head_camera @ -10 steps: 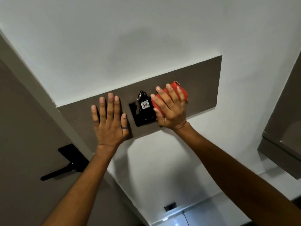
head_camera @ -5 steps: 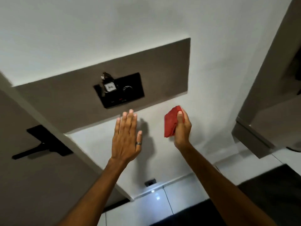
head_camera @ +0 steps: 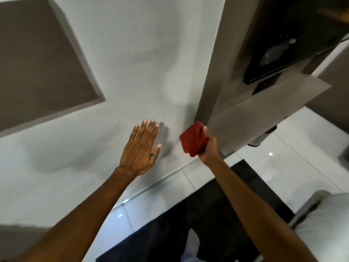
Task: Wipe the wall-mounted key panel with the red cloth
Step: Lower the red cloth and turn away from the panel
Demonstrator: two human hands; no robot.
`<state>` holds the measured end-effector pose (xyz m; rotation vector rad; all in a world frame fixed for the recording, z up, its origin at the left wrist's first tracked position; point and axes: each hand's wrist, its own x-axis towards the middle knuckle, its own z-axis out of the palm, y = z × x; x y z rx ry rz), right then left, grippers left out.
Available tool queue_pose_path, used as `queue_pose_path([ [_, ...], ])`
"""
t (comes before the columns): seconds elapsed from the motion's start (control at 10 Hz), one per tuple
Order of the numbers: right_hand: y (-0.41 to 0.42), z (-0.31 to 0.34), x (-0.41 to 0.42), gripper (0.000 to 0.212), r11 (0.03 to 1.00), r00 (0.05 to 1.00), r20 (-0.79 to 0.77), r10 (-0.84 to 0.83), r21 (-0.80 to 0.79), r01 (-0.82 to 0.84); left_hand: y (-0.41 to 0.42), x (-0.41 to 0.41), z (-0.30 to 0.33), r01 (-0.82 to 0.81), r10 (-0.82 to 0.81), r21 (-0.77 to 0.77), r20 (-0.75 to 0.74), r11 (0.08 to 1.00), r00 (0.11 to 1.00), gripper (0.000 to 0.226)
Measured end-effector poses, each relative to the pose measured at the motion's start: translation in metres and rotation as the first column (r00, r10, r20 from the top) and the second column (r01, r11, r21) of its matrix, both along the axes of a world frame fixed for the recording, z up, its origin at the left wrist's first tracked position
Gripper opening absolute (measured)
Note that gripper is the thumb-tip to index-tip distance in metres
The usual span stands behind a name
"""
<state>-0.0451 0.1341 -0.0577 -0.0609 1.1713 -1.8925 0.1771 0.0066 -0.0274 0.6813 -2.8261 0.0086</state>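
Red cloth (head_camera: 193, 139) folded and bunched, held off the wall, brown wall panel (head_camera: 37, 59) upper left, well apart

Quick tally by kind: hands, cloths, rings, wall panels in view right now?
Hands: 2, the left hand open and the right hand gripping
Red cloth: 1
Ring: 1
Brown wall panel: 1
Total: 5

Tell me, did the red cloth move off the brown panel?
Yes. The red cloth was pressed on the brown panel before; now the right hand holds it lower and to the right, off the panel, in front of the white wall.
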Motion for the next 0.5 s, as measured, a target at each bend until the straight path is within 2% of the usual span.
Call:
queue_pose_path([
  [0.1,0.022,-0.008,-0.088,0.031,0.973,0.789,-0.611,0.069,0.216,0.082,0.010,-0.063,-0.013,0.054,-0.054,0.042,0.009,0.998,0.998,0.068],
  [0.2,0.023,-0.045,-0.159,0.042,0.890,0.109,-0.902,0.418,0.430,0.150,0.014,-0.110,-0.032,0.062,-0.064,0.072,0.026,0.995,0.998,0.067],
  [0.3,0.022,-0.096,-0.184,0.063,0.531,-0.264,-0.478,0.838,0.826,0.188,0.020,-0.143,-0.047,0.024,-0.032,0.095,0.080,0.995,0.996,0.069],
  [0.4,0.025,-0.113,-0.190,0.065,0.511,-0.327,-0.424,0.844,0.823,0.250,0.023,-0.155,-0.052,0.005,-0.017,0.107,0.113,0.994,0.993,0.072],
  [0.5,0.028,-0.102,-0.182,0.064,0.551,-0.304,-0.478,0.824,0.803,0.229,0.025,-0.147,-0.039,-0.060,0.052,0.083,0.097,0.995,0.994,0.072],
])
